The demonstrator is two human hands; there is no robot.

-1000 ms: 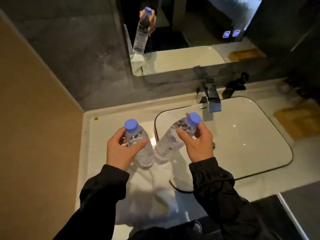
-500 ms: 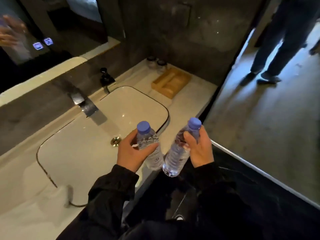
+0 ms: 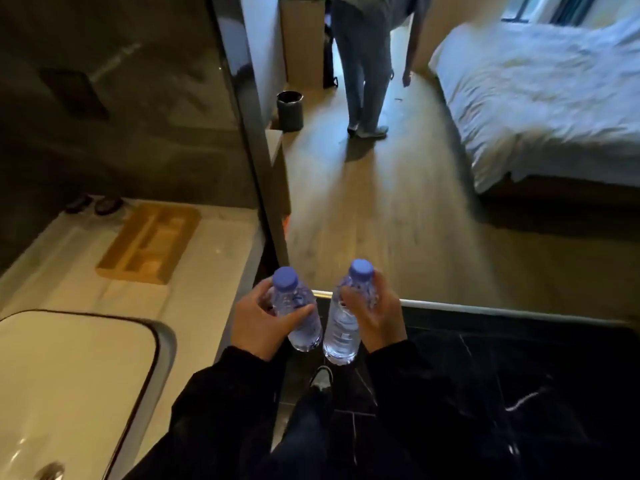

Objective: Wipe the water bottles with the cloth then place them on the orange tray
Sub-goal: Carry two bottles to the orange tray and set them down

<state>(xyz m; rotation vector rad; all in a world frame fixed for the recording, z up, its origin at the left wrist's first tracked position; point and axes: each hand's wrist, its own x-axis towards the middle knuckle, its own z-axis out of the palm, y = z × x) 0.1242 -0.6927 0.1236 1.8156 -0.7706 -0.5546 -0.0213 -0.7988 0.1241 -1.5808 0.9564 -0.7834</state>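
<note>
I hold two clear water bottles with blue caps side by side over the dark floor. My left hand grips the left bottle around its body. My right hand grips the right bottle, which tilts slightly left at its base. Both stand roughly upright and nearly touch at the bottom. The orange wooden tray lies on the white counter to the upper left, well away from both bottles. No cloth is in view.
The white sink basin fills the lower left. A dark wall edge divides the counter from a wood-floored bedroom. A person stands there beside a black bin and a white bed.
My view has swung right, away from the sink and mirror toward the bedroom. Both bottles have moved with my hands off the counter and over the floor; the white cloth is out of sight.
</note>
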